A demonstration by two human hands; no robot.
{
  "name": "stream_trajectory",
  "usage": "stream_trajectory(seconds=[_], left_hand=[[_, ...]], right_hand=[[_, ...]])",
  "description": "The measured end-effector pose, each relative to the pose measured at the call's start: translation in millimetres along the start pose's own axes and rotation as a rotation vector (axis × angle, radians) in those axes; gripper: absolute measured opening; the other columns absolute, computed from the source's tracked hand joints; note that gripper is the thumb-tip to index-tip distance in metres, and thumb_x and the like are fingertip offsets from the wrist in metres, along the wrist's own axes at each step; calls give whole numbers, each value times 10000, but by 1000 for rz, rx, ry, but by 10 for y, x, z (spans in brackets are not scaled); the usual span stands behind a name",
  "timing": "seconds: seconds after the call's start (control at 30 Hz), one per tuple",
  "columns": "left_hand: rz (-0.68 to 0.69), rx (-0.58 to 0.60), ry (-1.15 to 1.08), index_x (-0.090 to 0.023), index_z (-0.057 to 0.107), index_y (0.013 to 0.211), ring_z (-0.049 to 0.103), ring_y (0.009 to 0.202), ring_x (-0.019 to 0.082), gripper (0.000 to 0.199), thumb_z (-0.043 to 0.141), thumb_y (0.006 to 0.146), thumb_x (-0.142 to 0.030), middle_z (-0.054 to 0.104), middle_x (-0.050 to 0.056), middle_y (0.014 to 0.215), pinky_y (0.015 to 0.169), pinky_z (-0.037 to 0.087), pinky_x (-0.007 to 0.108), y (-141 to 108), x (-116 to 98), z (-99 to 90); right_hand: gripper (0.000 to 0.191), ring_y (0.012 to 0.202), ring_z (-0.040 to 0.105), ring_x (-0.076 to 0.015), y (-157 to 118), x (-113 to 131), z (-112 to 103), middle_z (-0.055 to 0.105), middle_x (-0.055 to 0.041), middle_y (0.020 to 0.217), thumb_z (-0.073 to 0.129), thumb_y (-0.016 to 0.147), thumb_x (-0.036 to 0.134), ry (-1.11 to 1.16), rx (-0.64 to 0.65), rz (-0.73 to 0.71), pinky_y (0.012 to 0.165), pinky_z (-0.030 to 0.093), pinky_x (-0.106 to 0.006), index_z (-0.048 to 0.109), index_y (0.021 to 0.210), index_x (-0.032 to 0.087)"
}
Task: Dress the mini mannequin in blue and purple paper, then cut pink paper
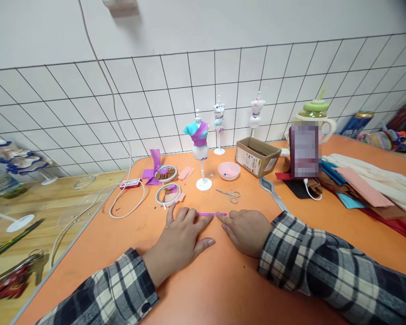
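A thin purple strip (208, 214) lies flat on the orange tabletop (203, 280). My left hand (182, 234) rests spread on the table, its index fingertip on the strip and its thumb apart. From the right, the extended index fingertip of my right hand (245, 230) presses near the strip's right part; the other fingers are curled under. Just beyond the strip are small scissors (229, 195). Further back stands a mini dress form (200, 153) wrapped in turquoise and purple material. Two tape rolls (157, 195) sit left of it, by purple scraps (152, 174).
A pink bowl (229, 171), a cardboard box (257, 158) and two more dress forms (219, 119) are at the back. A phone (305, 151) stands before a green-lidded jug (316, 110). Folded fabrics (365, 185) lie right. A white cable (145, 194) loops left.
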State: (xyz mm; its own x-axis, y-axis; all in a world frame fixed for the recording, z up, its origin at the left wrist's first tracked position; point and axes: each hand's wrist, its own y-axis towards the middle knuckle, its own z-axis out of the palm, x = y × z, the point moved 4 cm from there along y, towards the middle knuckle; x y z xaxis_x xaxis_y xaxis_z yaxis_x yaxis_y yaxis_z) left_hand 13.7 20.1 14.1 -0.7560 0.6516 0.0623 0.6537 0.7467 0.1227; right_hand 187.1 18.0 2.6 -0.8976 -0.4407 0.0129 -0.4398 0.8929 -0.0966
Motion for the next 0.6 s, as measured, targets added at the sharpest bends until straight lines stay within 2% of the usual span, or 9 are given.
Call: stream_trajectory(seconds=[0.27, 0.4, 0.47, 0.6], left_hand=[[17, 17, -9, -310, 509, 1373, 494, 1021, 280, 527, 413, 938, -592, 569, 70, 1022, 1076, 146, 644, 10, 10, 15], [14, 27, -19, -304, 509, 1369, 496, 1029, 280, 524, 419, 939, -588, 568, 70, 1025, 1078, 146, 640, 11, 5, 0], [17, 23, -31, -301, 513, 1366, 498, 1028, 279, 513, 419, 944, -577, 567, 69, 1022, 1077, 148, 639, 12, 9, -8], [20, -23, -102, -303, 513, 1363, 514, 1014, 263, 474, 407, 965, -538, 571, 59, 1001, 1070, 180, 616, 29, 53, 7]], right_hand=[[481, 842, 663, -247, -48, -199, 34, 684, -94, 1004, 264, 999, 359, 1, 15, 21, 624, 407, -320, 479, 1420, 270], [455, 820, 648, -225, -66, -246, 25, 676, -92, 976, 271, 997, 338, 22, 2, 35, 630, 399, -313, 554, 1344, 253], [415, 890, 625, -225, -50, -245, -2, 663, -92, 1003, 324, 983, 334, 56, -65, 24, 681, 409, -317, 591, 1288, 246], [370, 1058, 533, -228, 116, -188, -120, 628, -82, 1100, 478, 928, 393, 166, -301, -74, 848, 395, -337, 609, 1237, 239]])
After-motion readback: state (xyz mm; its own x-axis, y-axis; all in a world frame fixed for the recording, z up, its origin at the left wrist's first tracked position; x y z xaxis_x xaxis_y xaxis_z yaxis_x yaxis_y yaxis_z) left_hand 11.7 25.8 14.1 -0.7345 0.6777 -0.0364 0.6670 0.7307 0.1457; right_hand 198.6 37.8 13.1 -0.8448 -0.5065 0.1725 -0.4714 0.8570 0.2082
